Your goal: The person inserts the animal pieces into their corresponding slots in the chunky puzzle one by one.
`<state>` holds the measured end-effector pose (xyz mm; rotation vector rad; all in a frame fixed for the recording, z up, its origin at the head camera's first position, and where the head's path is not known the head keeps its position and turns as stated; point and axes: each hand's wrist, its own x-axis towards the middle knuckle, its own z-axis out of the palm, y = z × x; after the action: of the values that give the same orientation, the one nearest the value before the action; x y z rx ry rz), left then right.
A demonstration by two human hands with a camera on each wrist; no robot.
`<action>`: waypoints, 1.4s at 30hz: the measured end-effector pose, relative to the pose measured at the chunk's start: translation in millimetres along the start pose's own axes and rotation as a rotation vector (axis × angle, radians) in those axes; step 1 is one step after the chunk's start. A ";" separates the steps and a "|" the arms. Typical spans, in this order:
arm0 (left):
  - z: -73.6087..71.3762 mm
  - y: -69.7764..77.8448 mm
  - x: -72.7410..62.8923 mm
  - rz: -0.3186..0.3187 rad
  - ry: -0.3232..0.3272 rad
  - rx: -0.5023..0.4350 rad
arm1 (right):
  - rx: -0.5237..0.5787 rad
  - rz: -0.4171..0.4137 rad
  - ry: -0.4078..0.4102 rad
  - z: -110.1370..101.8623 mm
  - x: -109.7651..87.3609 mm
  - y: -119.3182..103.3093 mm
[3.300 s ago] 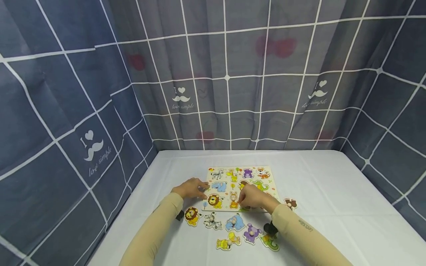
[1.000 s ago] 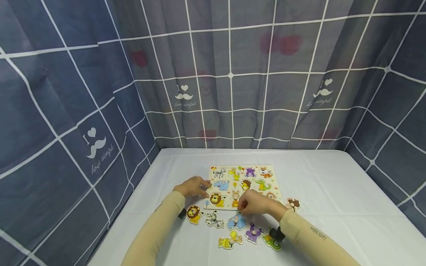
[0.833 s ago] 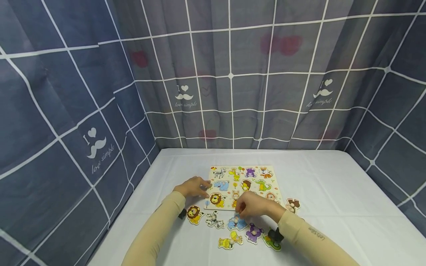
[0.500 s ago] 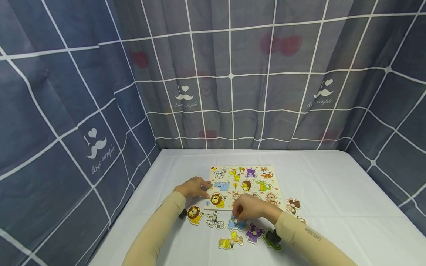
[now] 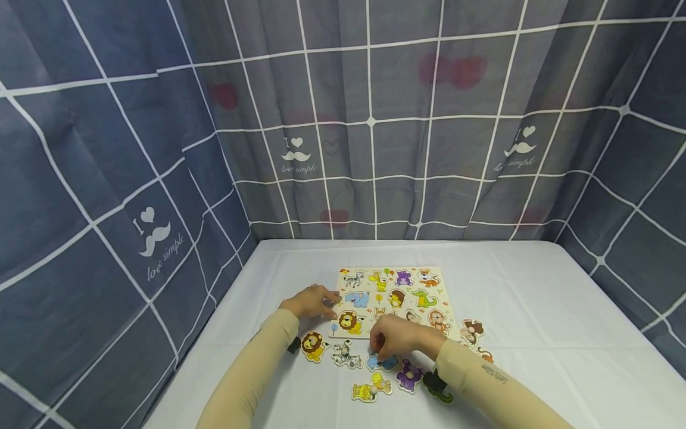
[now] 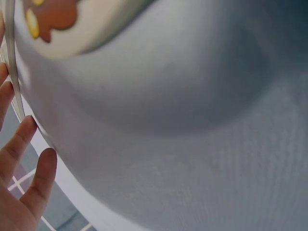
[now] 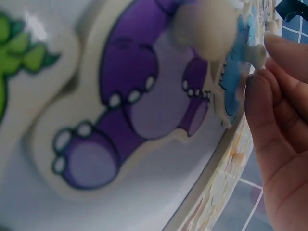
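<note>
My right hand (image 5: 396, 336) is over the blue elephant puzzle piece (image 5: 388, 363), near the board's front edge. In the right wrist view, its thumb and finger pinch the round knob (image 7: 256, 55) of this piece. The hand covers part of the elephant in the head view. My left hand (image 5: 311, 302) rests at the left edge of the wooden animal puzzle board (image 5: 442, 307), fingers extended; the left wrist view shows these fingers (image 6: 44, 168) spread along the edge. Animal pictures fill the board in rows, partly hidden by the right hand in front.
Loose knobbed pieces lie before the board: a lion (image 5: 313, 347), a zebra (image 5: 345, 356), a giraffe (image 5: 371, 388), a purple animal (image 5: 409, 376) and a green crocodile (image 5: 439, 393). A brown piece (image 5: 471, 332) lies right of it. A checked curtain (image 5: 343, 149) surrounds the white table (image 5: 514, 298).
My right hand has moved from the board's front row leftward and toward me, onto the elephant piece. More of the board's lower right pictures shows now. The left hand stays at the edge.
</note>
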<state>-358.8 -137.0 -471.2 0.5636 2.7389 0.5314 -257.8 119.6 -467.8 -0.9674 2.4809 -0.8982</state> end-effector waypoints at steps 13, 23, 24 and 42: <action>0.0 -1.6 0.1 0.009 -0.002 -0.010 | -0.017 0.005 -0.044 3.3 3.4 3.6; 0.2 -1.0 -0.8 0.003 -0.016 -0.023 | 0.009 -0.001 -0.071 1.8 3.9 6.7; 0.2 -1.0 -0.9 0.000 -0.014 -0.021 | 0.009 0.005 -0.072 1.9 3.7 6.7; -0.8 -2.0 -0.4 0.019 -0.017 -0.006 | -0.024 -0.011 -0.052 3.0 2.1 3.9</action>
<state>-359.3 -139.2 -471.2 0.5907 2.7179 0.5364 -259.6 119.1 -472.8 -0.9997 2.4501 -0.8379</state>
